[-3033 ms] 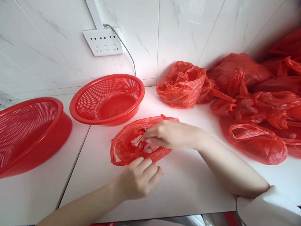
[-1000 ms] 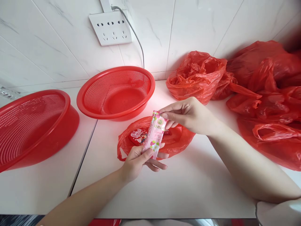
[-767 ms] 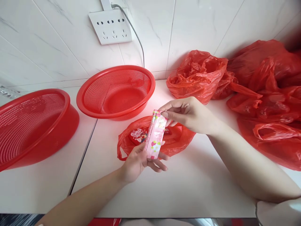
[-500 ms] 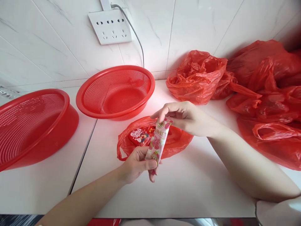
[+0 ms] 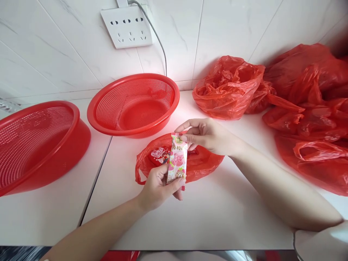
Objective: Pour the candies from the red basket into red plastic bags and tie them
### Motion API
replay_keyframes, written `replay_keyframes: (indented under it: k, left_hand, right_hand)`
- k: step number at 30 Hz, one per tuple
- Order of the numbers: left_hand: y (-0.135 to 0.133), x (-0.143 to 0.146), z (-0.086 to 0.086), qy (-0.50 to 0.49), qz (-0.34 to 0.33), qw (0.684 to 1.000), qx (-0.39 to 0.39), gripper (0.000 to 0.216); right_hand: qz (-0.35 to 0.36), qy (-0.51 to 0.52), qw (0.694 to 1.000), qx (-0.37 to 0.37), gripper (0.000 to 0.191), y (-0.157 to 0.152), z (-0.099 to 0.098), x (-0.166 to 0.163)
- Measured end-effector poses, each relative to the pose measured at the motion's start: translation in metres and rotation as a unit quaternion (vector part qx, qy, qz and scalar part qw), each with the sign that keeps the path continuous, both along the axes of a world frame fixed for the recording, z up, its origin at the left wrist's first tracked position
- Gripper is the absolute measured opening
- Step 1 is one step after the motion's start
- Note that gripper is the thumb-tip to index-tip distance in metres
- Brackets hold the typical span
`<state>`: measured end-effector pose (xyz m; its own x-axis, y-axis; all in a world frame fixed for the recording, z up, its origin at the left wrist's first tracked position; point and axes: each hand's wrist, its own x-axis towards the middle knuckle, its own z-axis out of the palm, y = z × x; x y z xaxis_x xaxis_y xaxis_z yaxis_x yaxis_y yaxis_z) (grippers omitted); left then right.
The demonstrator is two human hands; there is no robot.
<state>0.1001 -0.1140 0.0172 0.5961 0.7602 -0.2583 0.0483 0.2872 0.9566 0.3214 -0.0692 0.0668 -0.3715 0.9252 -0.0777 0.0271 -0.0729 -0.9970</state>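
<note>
A slim pink-and-white candy packet with a red lower end is held nearly upright, its printed front toward me. My left hand grips its lower end, thumb across the front. At the top, my right hand pinches the right edge between thumb and fingers. Right behind the packet, an open red plastic bag lies on the white table. Inside it is a red packet with a cartoon figure, partly covered by the candy packet and my left hand.
Two red mesh baskets stand left, one at the back and one at the table's left side. A bunched red bag sits back right, with more red bags piled beyond it. A socket panel is on the tiled wall.
The candy packet has turned from a slant to nearly upright, its front now facing me. My right thumb has come onto its upper front edge. The baskets and bags stay in place.
</note>
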Motion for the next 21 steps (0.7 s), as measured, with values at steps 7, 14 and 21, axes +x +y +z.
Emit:
replay_keyframes:
  k: [7,14,21]
  left_hand:
    - [0.0002,-0.0005,-0.0004,0.004,-0.009,1.000,-0.010,0.021]
    - [-0.0051,-0.0015,-0.0005,-0.020,-0.025,0.999,0.010,0.020]
    - [-0.0052,-0.0010,-0.0004,-0.026,-0.033,0.999,0.003,0.022]
  right_hand:
    - [0.000,-0.011,1.000,0.028,0.030,-0.0005,0.0007,0.0014]
    - [-0.017,-0.029,0.999,0.041,0.030,0.0017,-0.0006,0.0015]
    - [-0.029,-0.037,0.998,0.042,0.021,0.0021,0.0012,0.0032]
